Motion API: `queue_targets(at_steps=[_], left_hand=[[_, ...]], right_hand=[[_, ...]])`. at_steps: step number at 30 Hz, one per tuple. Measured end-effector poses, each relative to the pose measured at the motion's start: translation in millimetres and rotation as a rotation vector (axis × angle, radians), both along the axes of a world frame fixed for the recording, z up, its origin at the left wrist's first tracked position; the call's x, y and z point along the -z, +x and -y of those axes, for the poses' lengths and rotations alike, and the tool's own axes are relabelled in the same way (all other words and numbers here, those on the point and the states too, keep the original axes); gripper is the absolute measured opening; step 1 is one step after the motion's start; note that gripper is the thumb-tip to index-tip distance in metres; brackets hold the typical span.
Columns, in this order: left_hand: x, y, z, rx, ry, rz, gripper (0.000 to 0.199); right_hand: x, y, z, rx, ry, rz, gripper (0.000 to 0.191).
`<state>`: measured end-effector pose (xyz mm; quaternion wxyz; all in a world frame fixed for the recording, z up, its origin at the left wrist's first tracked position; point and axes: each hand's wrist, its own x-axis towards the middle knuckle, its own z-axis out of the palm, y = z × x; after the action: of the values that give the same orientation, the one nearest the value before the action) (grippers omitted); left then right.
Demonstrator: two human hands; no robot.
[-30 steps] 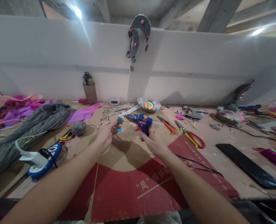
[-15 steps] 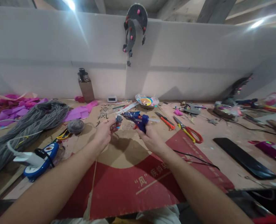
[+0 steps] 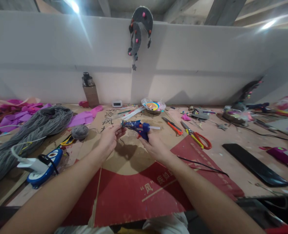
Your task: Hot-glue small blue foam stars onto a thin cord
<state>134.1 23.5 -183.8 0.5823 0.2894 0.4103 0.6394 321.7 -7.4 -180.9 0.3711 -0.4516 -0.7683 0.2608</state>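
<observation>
My right hand is wrapped round the handle of a blue hot glue gun, and a clear glue stick pokes out of its back. The gun's nozzle points left and meets the fingertips of my left hand. Those fingers pinch a small grey-blue piece that the nozzle now mostly hides; its shape cannot be made out. Both hands are above a cardboard sheet with a red printed part. To the left sits a ball of grey yarn, by small yellow-handled scissors.
Left are a grey yarn hank and a blue power strip. An orange cutter, red-and-yellow scissors and a black phone-like slab lie right. Behind stand a bottle and a bowl. A grey moon-shaped decoration hangs on the wall.
The glue gun has shifted left and slightly down, its nozzle now at my left fingertips. The small piece, visible before, is mostly covered. My left hand has barely moved.
</observation>
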Motion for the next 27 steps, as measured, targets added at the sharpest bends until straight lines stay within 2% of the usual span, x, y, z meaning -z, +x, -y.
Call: queue_targets(at_steps=[7,16,27], left_hand=[[-0.7,-0.5,0.9,0.021,0.036,-0.039,0.005],[1.9,-4.0,-0.9,-0.020,0.053,-0.056,0.012],[1.9,-2.0,-0.3,-0.009,0.018,-0.101,0.016]], right_hand=[[0.9,-0.5,-0.1,-0.007,0.016,0.000,0.023],[-4.9,-2.5,2.3,-0.008,-0.016,-0.013,0.029],[-4.7,-2.6,2.7,0.000,0.002,-0.023,0.026]])
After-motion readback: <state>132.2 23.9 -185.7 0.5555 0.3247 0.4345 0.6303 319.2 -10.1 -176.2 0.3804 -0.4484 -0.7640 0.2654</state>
